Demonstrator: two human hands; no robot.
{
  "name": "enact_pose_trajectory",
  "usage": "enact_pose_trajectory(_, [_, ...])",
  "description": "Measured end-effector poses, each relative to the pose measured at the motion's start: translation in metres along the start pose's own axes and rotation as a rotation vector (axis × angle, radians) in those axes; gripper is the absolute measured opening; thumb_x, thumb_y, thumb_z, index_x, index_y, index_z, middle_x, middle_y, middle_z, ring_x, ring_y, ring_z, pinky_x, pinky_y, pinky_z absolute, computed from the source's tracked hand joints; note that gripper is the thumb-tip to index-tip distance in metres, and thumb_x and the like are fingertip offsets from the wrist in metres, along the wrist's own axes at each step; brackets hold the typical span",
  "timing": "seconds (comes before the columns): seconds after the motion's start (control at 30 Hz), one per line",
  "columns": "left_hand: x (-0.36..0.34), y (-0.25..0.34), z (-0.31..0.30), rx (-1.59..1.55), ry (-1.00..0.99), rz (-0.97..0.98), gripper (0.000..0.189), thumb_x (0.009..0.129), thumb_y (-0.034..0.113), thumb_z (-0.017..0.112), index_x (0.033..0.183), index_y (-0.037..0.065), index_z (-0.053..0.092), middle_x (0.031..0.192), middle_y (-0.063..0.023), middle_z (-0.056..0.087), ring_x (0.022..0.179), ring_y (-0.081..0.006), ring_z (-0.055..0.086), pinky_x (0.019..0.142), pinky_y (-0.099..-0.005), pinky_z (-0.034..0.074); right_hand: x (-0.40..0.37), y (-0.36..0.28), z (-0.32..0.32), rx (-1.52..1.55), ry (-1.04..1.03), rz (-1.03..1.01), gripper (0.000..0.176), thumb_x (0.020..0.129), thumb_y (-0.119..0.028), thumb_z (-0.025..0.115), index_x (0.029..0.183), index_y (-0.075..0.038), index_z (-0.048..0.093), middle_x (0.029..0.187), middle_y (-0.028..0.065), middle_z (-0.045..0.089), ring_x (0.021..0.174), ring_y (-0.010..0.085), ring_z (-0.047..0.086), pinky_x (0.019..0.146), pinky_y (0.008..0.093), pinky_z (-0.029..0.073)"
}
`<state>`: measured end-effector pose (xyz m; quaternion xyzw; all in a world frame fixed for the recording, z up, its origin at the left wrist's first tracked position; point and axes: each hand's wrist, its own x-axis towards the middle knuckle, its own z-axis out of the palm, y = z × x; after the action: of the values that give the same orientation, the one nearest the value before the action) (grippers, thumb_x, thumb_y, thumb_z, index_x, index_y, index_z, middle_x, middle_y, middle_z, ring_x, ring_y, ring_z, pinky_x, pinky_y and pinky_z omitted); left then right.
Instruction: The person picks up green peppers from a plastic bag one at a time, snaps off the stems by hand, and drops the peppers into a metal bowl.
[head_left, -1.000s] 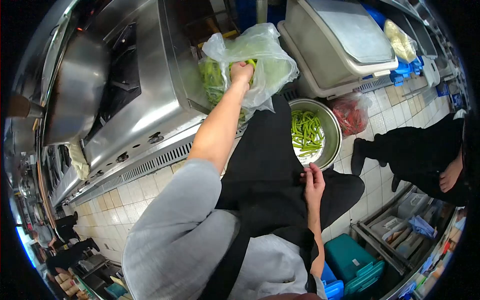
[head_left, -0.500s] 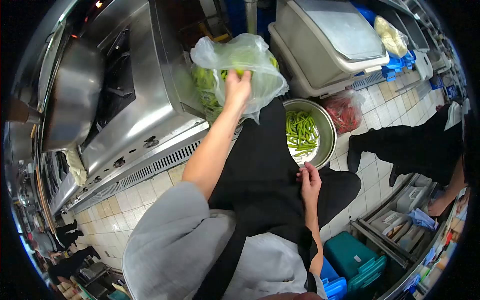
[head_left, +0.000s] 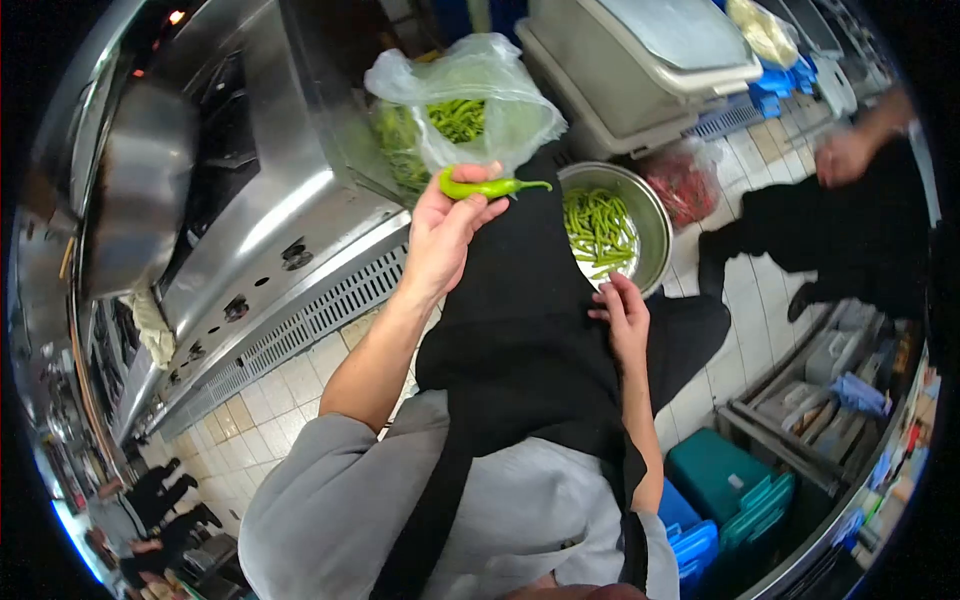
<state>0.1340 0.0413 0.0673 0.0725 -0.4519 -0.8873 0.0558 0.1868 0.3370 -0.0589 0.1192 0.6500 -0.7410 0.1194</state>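
**One green pepper out of the bag, held over the lap**

At the far left, one wok (head_left: 140, 190) sits on the steel cooker (head_left: 270, 215). To its right, one clear plastic bag (head_left: 465, 100) leans against the cooker's front, with many green peppers inside it.

Just below the bag's mouth, the left hand (head_left: 445, 228) is closed on a single green pepper (head_left: 485, 187). Thumb and fingertips pinch its thick end. It lies roughly level, with its thin end pointing right towards the one steel bowl (head_left: 652, 215). The bowl stands on the floor and holds a heap of green peppers, too many to count.

The right hand (head_left: 625, 312) rests on the black apron (head_left: 530, 330), just beside the bowl's near rim. Its fingers are loosely bent, with nothing visibly gripped.

Right of the bowl lies one bag of red peppers (head_left: 685, 185), and behind both stands one lidded bin (head_left: 640, 50). At the upper right, one co-worker's hand (head_left: 845, 155) shows, blurred. One teal crate (head_left: 715, 472) sits at the lower right.

Half a second ago the left hand was reaching up into the bag. It is now out and lower, nearer the body, and the pepper is in the open. The right hand has kept its place on the apron. The co-worker's hand was low at the right edge before and is now up near the top.
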Motion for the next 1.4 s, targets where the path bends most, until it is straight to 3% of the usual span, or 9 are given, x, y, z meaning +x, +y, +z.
enact_pose_trajectory(0.13, [-0.002,-0.052,0.008,0.245,-0.147,-0.186,0.026,0.100,0.005,0.053,0.126,0.007,0.051,0.131,-0.0136,0.057,0.118,-0.0180,0.057,0.099,-0.0340,0.050,-0.010,-0.018,0.009,0.058,-0.054,0.008,0.038,0.101,-0.017,0.056,0.135,-0.001,0.051,0.120,0.0120,0.063,0.101,0.0174,0.064,0.076,0.0317,0.058])
enact_pose_trajectory(0.27, [-0.008,-0.092,0.016,0.608,-0.417,-0.102,0.034,0.098,0.002,0.053,0.132,0.003,0.047,0.126,-0.0149,0.062,0.121,-0.0196,0.058,0.094,-0.0304,0.050,-0.019,-0.017,0.006,-0.152,-0.100,-0.135,0.043,0.101,-0.013,0.056,0.141,-0.001,0.045,0.128,0.0121,0.057,0.103,0.0147,0.063,0.079,0.0298,0.058])
enact_pose_trajectory(0.5, [-0.018,-0.107,0.035,0.837,-0.655,-0.179,0.052,0.095,-0.002,0.052,0.144,0.007,0.037,0.131,-0.0178,0.060,0.112,-0.0187,0.063,0.089,-0.0284,0.052,-0.018,-0.013,0.010,-0.185,-0.104,-0.127,0.038,0.099,-0.012,0.060,0.134,-0.001,0.054,0.109,0.0055,0.064,0.085,0.0094,0.062,0.073,0.0254,0.054])
enact_pose_trajectory(0.6, [-0.019,-0.124,0.039,0.698,-0.619,-0.073,0.046,0.096,0.002,0.055,0.140,0.005,0.043,0.127,-0.0141,0.061,0.113,-0.0167,0.061,0.087,-0.0282,0.052,-0.014,-0.007,0.006,-0.303,-0.096,-0.170,0.025,0.098,-0.012,0.060,0.118,0.003,0.064,0.086,0.0033,0.067,0.077,0.0090,0.061,0.070,0.0258,0.051])
enact_pose_trajectory(0.77, [-0.027,-0.128,0.050,0.797,-0.523,-0.103,0.025,0.099,0.008,0.057,0.123,0.002,0.058,0.102,-0.0037,0.067,0.088,-0.0068,0.063,0.078,-0.0248,0.053,-0.019,-0.006,-0.004,-0.318,-0.070,-0.215,0.023,0.098,-0.013,0.060,0.114,0.003,0.064,0.087,0.0026,0.065,0.078,0.0076,0.056,0.070,0.0244,0.048])
enact_pose_trajectory(0.93, [-0.026,-0.137,0.046,0.809,-0.504,-0.257,0.028,0.100,0.012,0.059,0.126,0.001,0.056,0.103,-0.0032,0.066,0.088,-0.0063,0.063,0.076,-0.0238,0.054,-0.023,-0.007,-0.005,-0.274,-0.102,-0.193,0.024,0.099,-0.015,0.060,0.114,0.003,0.064,0.087,0.0032,0.065,0.078,0.0081,0.054,0.069,0.0258,0.046])
enact_pose_trajectory(1.07, [-0.029,-0.142,0.049,0.737,-0.435,-0.145,0.030,0.097,0.011,0.062,0.125,0.001,0.058,0.093,-0.0075,0.069,0.078,-0.0063,0.063,0.068,-0.0259,0.053,-0.020,-0.009,-0.006,-0.324,-0.125,-0.210,0.023,0.098,-0.017,0.061,0.110,0.003,0.064,0.081,0.0042,0.063,0.074,0.0083,0.053,0.067,0.0267,0.047])
enact_pose_trajectory(1.17, [-0.029,-0.139,0.057,0.642,-0.417,-0.298,0.035,0.098,0.011,0.061,0.131,-0.001,0.053,0.104,-0.0039,0.065,0.088,-0.0057,0.063,0.076,-0.0235,0.055,-0.019,-0.005,-0.010,-0.327,-0.123,-0.238,0.021,0.099,-0.016,0.060,0.107,0.003,0.065,0.079,0.0034,0.062,0.072,0.0087,0.053,0.066,0.0271,0.047])
enact_pose_trajectory(1.4, [-0.009,-0.152,0.051,0.386,-0.339,-0.704,0.026,0.099,0.030,0.063,0.103,0.004,0.065,0.093,-0.0030,0.068,0.076,-0.0080,0.064,0.068,-0.0211,0.055,-0.022,-0.008,-0.008,-0.307,-0.118,-0.305,0.018,0.099,-0.014,0.058,0.104,0.002,0.066,0.076,0.0045,0.063,0.071,0.0091,0.055,0.065,0.0274,0.047])
